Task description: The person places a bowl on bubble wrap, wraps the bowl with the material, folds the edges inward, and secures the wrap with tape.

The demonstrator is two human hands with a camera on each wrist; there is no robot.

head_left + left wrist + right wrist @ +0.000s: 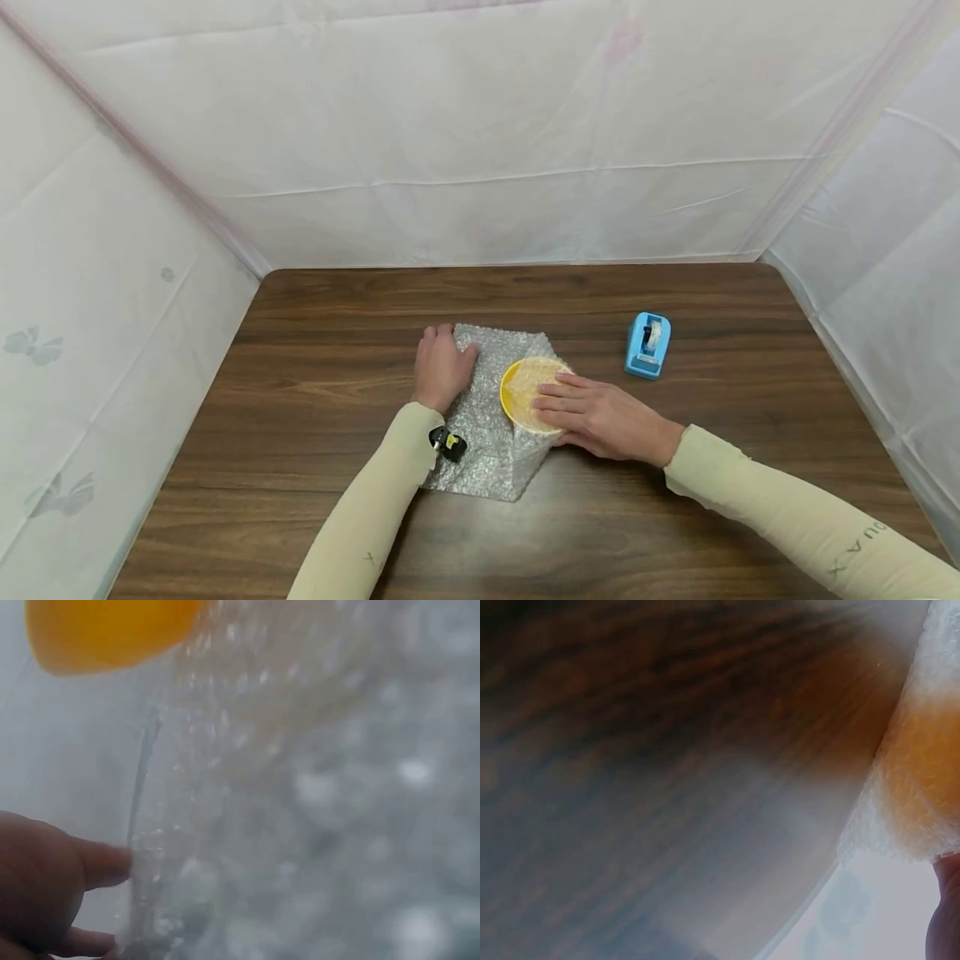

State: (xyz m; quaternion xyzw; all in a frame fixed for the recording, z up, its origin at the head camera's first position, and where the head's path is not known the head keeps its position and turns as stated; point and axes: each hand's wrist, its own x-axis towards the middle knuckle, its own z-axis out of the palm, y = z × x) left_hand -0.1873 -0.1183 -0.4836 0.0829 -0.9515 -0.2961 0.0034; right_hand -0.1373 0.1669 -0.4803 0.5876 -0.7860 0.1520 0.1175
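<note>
A yellow bowl [507, 392] sits on a sheet of bubble wrap [480, 417], and a flap of the wrap is folded over the bowl's right part. My left hand [441, 367] grips the sheet's left edge, with thumb and finger at that edge in the left wrist view. My right hand [600, 417] rests on the flap over the bowl, its fingers fairly straight. Bubble wrap [322, 810] fills much of the left wrist view, beside part of the yellow bowl [105, 634]. In the right wrist view, wrapped yellow [922, 772] shows at the right edge.
A light blue tape dispenser [648, 346] with a roll of tape stands to the right, beyond my right hand. Everything is on a dark wooden table [322, 333]. White sheeting [480, 217] hangs behind the table and along both sides.
</note>
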